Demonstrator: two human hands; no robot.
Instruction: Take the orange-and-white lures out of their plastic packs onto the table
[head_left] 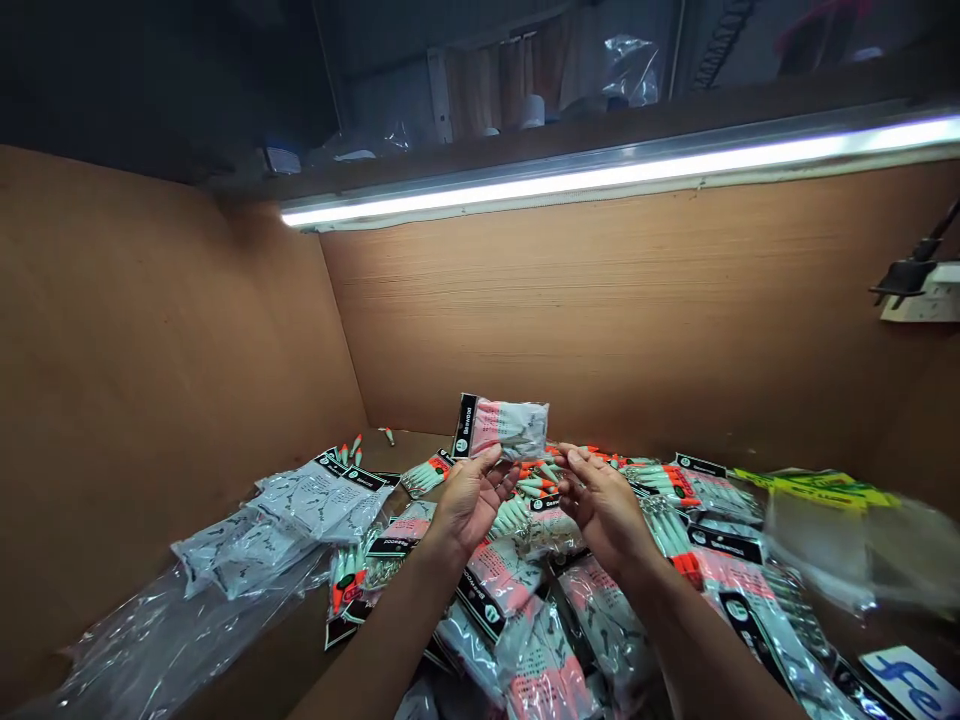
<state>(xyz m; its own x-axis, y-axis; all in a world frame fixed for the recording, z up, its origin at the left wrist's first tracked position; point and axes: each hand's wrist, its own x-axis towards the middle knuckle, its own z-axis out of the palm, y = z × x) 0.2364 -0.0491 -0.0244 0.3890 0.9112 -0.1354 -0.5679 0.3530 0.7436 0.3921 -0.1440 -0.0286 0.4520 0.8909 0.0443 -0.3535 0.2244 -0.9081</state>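
My left hand (469,497) holds up a small clear packet (504,428) with a black header strip and pink card inside, pinched at its lower edge between thumb and fingers. My right hand (600,500) is just right of it, fingers curled with the fingertips near the packet's lower right corner; nothing shows clearly in its grip. Below both hands lies a heap of similar packets (525,590) holding white and orange fishing floats.
A fanned stack of white packets (300,510) lies at the left on clear plastic sheeting (165,640). Wooden walls close the bench on left and back. A lit tube lamp (615,175) runs overhead. A power socket (919,290) is mounted on the right. Empty plastic bags (847,540) lie at right.
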